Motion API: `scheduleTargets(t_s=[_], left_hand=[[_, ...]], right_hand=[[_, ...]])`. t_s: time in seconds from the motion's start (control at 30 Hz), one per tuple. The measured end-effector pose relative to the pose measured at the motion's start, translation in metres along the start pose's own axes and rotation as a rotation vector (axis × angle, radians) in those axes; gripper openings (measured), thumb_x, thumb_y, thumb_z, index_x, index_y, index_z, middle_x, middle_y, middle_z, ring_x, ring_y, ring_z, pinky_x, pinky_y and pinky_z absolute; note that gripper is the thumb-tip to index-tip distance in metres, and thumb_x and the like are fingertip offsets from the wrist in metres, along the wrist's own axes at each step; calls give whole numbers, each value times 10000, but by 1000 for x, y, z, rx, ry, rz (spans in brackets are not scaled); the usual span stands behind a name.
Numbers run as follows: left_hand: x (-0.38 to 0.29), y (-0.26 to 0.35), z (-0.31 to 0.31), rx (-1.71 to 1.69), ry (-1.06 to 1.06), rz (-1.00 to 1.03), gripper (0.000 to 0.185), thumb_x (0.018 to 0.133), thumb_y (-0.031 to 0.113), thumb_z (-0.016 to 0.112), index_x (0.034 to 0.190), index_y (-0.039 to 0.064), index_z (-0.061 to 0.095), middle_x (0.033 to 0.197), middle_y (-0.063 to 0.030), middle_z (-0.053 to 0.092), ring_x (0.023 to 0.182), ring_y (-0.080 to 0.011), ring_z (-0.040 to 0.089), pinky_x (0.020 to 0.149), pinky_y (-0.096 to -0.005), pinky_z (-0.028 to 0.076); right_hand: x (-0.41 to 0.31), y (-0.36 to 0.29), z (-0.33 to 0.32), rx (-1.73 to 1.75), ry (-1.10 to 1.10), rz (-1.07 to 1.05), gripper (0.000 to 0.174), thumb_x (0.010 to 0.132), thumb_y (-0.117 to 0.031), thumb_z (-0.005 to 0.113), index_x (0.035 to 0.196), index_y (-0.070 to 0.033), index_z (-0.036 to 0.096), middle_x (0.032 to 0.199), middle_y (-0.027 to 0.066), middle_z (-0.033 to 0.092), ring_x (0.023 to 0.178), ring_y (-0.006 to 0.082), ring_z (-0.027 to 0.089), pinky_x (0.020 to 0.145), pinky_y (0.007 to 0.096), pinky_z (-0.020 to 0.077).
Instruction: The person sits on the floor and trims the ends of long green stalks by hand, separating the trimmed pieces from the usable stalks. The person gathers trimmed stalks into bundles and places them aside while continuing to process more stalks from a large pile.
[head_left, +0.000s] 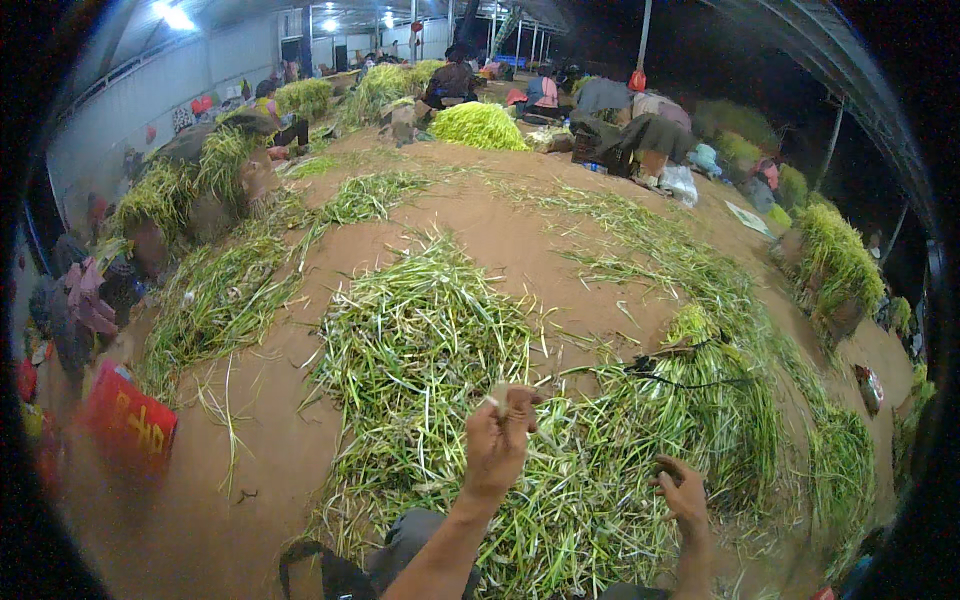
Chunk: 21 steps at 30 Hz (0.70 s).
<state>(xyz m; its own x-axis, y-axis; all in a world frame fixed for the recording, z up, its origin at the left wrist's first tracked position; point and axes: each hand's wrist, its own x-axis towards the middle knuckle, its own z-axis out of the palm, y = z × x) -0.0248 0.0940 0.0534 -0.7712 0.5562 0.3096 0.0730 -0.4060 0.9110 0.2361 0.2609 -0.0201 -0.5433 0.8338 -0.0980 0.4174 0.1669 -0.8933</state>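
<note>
Over a heap of loose green and yellow leafy stalks (431, 322), my left hand (501, 427) is raised with its fingers curled around a small pale thing, too small to name. My right hand (681, 491) hangs lower, to the right, above the same heap; its fingers are apart and hold nothing that I can see. Beyond the right hand lies a bundle of yellow-green stalks (724, 397) with a black strap or cord (682, 381) across it. My knees show at the bottom edge.
Loose stalks (232, 292) lie on the brown ground at left. A red bag with yellow writing (131, 420) stands at far left. Farther back are a bright yellow-green pile (478, 126), several seated people, a dark crate (585, 146) and a white sack (679, 184). Stacked bundles (836, 259) stand at right.
</note>
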Motion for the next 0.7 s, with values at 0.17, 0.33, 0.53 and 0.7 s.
scheduleTargets(t_s=[0.17,0.33,0.53,0.7], left_hand=[[-1,-4,2,122,-105,-3,373,943,356,459,874,13,590,641,6,516,602,-65,461,540,-220,366],[0,0,-13,107,-71,-37,363,942,353,461,896,18,593,644,2,523,600,-58,459,543,-209,362],[0,9,-20,52,-30,-20,345,948,335,450,885,22,581,656,8,502,598,-54,447,532,-194,330],[3,8,-21,19,1,-11,357,953,330,436,878,11,576,662,1,503,610,-72,466,540,-216,358]], right_hand=[[21,117,48,325,145,299,370,837,-165,590,1184,-45,536,901,91,621,557,94,515,376,239,403],[-42,237,133,525,261,686,493,864,-105,558,1316,-39,374,1234,156,483,414,127,448,356,242,318],[-72,284,156,487,481,719,577,884,-137,559,1381,-52,278,980,144,594,381,150,422,365,296,327],[-62,273,144,441,385,708,426,916,-150,508,1300,-35,366,737,94,536,349,117,345,350,281,285]])
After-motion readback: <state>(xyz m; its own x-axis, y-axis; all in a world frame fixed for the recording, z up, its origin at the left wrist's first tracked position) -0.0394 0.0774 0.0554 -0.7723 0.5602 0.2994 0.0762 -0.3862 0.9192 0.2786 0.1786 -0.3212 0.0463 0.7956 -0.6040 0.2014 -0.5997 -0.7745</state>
